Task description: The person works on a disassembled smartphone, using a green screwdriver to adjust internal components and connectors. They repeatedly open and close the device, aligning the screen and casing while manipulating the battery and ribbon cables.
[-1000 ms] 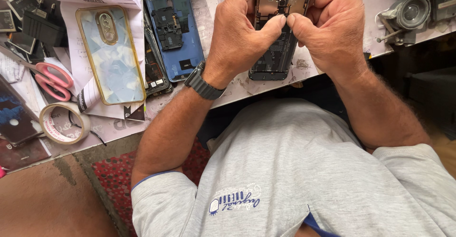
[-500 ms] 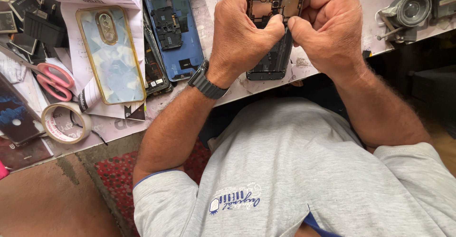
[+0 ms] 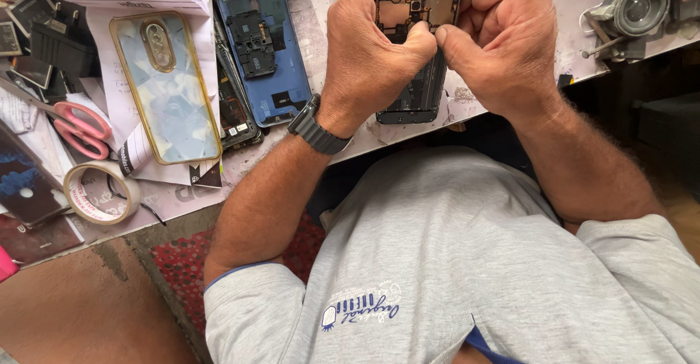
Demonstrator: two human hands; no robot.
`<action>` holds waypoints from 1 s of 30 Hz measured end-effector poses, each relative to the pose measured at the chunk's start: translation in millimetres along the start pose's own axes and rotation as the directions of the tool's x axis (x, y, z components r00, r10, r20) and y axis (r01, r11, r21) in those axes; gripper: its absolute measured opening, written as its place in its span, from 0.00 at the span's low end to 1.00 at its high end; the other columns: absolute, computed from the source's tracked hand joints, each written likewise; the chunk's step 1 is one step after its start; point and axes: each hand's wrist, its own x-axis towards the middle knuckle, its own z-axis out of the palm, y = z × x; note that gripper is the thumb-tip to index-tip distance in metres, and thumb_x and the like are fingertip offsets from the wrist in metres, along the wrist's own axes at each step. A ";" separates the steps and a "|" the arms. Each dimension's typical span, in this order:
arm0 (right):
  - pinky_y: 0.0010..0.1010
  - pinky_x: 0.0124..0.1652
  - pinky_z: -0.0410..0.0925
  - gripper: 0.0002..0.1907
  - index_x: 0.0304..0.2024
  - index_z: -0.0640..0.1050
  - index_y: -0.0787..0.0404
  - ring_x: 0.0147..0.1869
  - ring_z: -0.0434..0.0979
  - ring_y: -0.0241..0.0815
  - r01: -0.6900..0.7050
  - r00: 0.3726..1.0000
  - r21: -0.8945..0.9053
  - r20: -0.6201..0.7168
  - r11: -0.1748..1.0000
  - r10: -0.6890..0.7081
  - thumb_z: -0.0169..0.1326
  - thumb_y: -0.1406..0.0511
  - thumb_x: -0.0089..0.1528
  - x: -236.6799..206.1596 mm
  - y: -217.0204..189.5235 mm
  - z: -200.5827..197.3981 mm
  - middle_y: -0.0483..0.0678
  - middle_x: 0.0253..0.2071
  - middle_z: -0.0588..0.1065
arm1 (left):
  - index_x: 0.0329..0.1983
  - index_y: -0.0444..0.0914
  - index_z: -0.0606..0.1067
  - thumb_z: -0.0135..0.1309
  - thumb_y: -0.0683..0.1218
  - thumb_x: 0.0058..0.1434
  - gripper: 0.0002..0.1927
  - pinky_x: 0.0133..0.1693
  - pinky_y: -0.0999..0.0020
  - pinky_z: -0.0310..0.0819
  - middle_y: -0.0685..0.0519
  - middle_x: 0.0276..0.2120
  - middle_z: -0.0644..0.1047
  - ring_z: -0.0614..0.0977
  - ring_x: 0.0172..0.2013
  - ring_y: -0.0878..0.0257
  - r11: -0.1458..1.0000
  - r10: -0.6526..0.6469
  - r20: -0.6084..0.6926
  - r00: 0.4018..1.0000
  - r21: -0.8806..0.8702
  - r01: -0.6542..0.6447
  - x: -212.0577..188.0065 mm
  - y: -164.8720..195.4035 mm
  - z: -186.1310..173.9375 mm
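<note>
— Phone chassis (image 3: 419, 43), opened, board side up: gripped between both sets of fingers, lifted just off the bench edge (image 3: 467, 112).
— Left hand (image 3: 368, 57)?
— Curled tight round the near long edge, thumb pressing onto the middle of the frame.
— Right hand (image 3: 503, 43)?
— Closed on the opposite edge, thumb tip meeting the left thumb.
— Step in hand?
— Looks like pressing or prying at mid-frame; needs steady, even thumb pressure, no twisting.
— Outside the left knuckles?
— Blue phone back (image 3: 262, 50) with a black inner plate, then a gold-rimmed clear case (image 3: 168, 90); farther out, pink-handled scissors (image 3: 80, 127) and a tape roll (image 3: 98, 192).
— Beyond the right knuckles?
— Small round loupe-like lens (image 3: 638, 10).
</note>
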 end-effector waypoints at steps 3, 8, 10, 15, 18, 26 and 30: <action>0.18 0.28 0.71 0.23 0.62 0.61 0.73 0.35 0.78 0.35 -0.067 0.997 0.057 -0.022 0.996 0.068 0.56 0.82 0.70 1.0 0.5 2.4 0.56 0.44 0.75 | 0.57 0.34 0.68 0.57 0.36 0.61 0.21 0.44 0.72 0.87 0.52 0.40 0.82 0.89 0.39 0.66 0.998 -0.053 0.021 0.998 -0.024 0.054 2.4 3.9 0.7; 0.19 0.30 0.75 0.16 0.58 0.68 0.75 0.34 0.79 0.34 -0.133 0.990 0.334 0.011 0.933 0.138 0.54 0.81 0.70 12.1 2.5 0.5 0.55 0.46 0.77 | 0.57 0.31 0.65 0.54 0.38 0.57 0.23 0.29 0.74 0.81 0.53 0.30 0.82 0.84 0.26 0.68 0.978 -0.208 0.054 0.977 0.031 0.206 8.6 7.8 -5.3; 0.19 0.30 0.74 0.10 0.54 0.72 0.75 0.33 0.79 0.34 -0.124 0.991 0.363 -0.004 0.924 0.134 0.55 0.81 0.70 12.3 0.0 -2.8 0.55 0.44 0.78 | 0.59 0.31 0.65 0.55 0.38 0.62 0.23 0.36 0.73 0.83 0.52 0.34 0.84 0.85 0.31 0.68 0.984 -0.163 0.083 0.983 -0.056 0.168 6.6 7.4 -7.2; 0.18 0.27 0.72 0.04 0.42 0.77 0.72 0.29 0.77 0.32 -0.150 0.979 0.414 -0.063 0.898 0.193 0.53 0.79 0.65 13.2 0.9 -8.7 0.52 0.38 0.78 | 0.61 0.32 0.69 0.52 0.35 0.62 0.22 0.43 0.72 0.84 0.50 0.41 0.83 0.85 0.39 0.68 0.957 -0.211 0.209 0.955 -0.155 0.246 4.6 -1.7 -13.2; 0.17 0.28 0.71 0.02 0.41 0.78 0.73 0.30 0.76 0.31 -0.105 0.990 0.399 -0.040 0.911 0.132 0.55 0.79 0.68 12.7 8.4 -10.1 0.52 0.38 0.79 | 0.60 0.32 0.69 0.51 0.34 0.60 0.22 0.44 0.73 0.85 0.51 0.42 0.82 0.86 0.41 0.68 0.960 -0.202 0.242 0.949 -0.145 0.241 3.5 -5.4 -13.6; 0.18 0.26 0.64 0.07 0.35 0.77 0.74 0.27 0.71 0.31 -0.095 0.993 0.258 -0.044 0.961 0.110 0.56 0.81 0.69 9.5 27.2 -6.3 0.51 0.31 0.76 | 0.55 0.34 0.72 0.54 0.36 0.63 0.17 0.38 0.74 0.83 0.54 0.35 0.80 0.84 0.35 0.70 0.964 -0.220 0.284 0.933 -0.083 0.253 2.2 -11.5 -15.3; 0.18 0.25 0.67 0.03 0.40 0.79 0.72 0.29 0.75 0.33 -0.178 0.977 0.525 -0.007 0.832 0.213 0.55 0.80 0.67 16.7 22.3 -8.3 0.54 0.37 0.79 | 0.58 0.34 0.70 0.55 0.43 0.68 0.17 0.47 0.73 0.81 0.53 0.42 0.79 0.82 0.43 0.69 0.897 -0.151 0.323 0.934 -0.354 0.267 0.7 -15.6 -13.8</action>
